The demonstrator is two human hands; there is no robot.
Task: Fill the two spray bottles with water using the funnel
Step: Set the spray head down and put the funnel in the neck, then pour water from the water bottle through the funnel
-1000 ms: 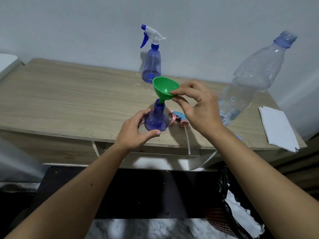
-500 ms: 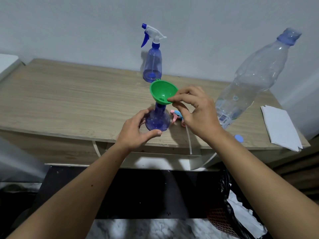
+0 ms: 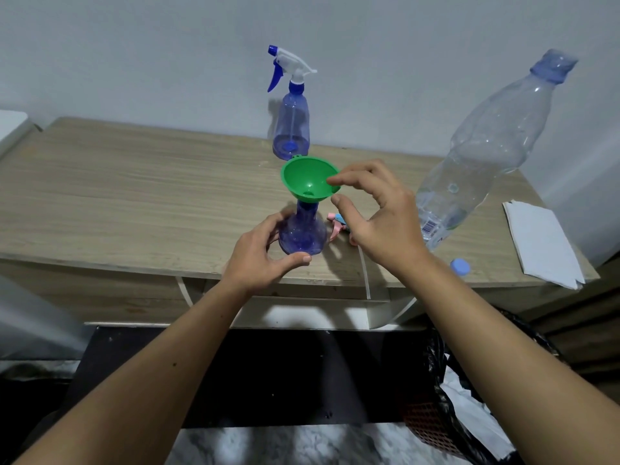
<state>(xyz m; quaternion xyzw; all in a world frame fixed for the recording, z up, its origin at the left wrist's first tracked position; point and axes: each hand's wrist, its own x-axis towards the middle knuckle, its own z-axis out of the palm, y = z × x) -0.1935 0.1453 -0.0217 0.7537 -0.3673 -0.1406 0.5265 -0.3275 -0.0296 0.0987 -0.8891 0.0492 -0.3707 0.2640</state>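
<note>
— What has been altered since a second ago?
— The green funnel (image 3: 309, 180), tilted then and held above the neck, has been stood upright in the open spray bottle (image 3: 303, 233).
— And the right hand (image 3: 379, 218)?
— Its pinch on the rim has been loosened; thumb and forefinger are now spread apart there.

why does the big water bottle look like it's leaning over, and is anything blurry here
Head view: the wide-angle lens bends the edges, so the water bottle on the right seems to tilt and the table edge bows. Head view: the funnel, both hands and the far spray bottle are sharp; only the grey shape at the lower left edge is smeared.
</note>
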